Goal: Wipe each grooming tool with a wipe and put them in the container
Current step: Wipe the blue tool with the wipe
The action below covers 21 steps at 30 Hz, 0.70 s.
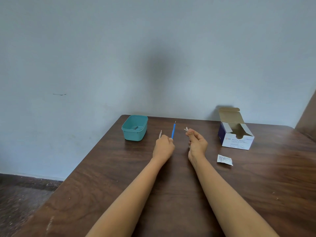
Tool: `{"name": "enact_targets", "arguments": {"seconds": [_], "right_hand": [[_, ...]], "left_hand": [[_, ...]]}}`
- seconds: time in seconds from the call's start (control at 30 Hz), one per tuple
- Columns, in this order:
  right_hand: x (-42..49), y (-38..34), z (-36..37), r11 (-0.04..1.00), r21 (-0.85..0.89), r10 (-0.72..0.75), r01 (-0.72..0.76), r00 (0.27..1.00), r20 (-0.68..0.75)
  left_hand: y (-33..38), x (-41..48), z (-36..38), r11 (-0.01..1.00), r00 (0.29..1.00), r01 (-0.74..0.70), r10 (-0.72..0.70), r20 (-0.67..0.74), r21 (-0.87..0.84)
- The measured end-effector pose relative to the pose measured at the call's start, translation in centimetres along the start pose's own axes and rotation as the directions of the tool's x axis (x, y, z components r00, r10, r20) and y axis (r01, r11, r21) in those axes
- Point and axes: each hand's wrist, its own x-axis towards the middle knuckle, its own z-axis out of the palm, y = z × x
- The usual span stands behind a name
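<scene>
The left hand [163, 147] has its fingers clenched around a thin blue-handled tool [173, 131], which stands almost upright with its fine metal tip toward twelve o'clock; a pale, narrow sliver [160, 134] also sticks up from the same fist at its eleven o'clock side, too small to identify. Just apart at three o'clock, the right hand [197, 143] pinches a small white wipe [186, 129] between thumb and forefinger, the wipe poking out toward eleven o'clock. Tool and wipe are near each other but not touching. At ten o'clock from the left hand sits a teal container [134, 127], close to the desk's far-left corner, with a small dark item lying inside. The brown wood-grain desk [106, 182] has its left edge running diagonally toward seven o'clock, with floor beyond it; its far edge meets the wall. Open surface lies between the hands and the container. At two o'clock from the right hand stands an opened box [236, 135] reading "BD Alcohol Swabs"; the smaller print is unreadable. A torn white sachet [224, 159] lies flat at four o'clock, its print illegible.
</scene>
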Motion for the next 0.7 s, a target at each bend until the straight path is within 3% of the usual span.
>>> {"name": "enact_targets", "arguments": {"seconds": [0.07,0.13,0.47,0.7], "right_hand": [[-0.8,-0.4,-0.4,1.0,-0.008,0.017,-0.017,0.999,0.043],[-1.4,-0.8,-1.0,0.999,-0.041,0.034,-0.031,0.996,0.082],[-5.2,-2.9,-4.1,0.98,-0.179,0.105,-0.082,0.987,0.121],[-6.8,-3.9,-5.0,0.972,-0.217,0.113,-0.091,0.989,0.091]], "left_hand": [[-0.1,-1.4,-0.4,0.972,0.999,0.037,-0.036,0.009,-0.232],[0.1,-2.5,-0.7,0.943,0.999,0.054,-0.052,0.015,-0.329],[-0.1,-8.5,-0.9,0.852,0.992,0.104,-0.049,0.119,-0.513],[-0.8,-10.8,-0.7,0.863,0.985,0.011,0.078,0.154,-0.505]]}}
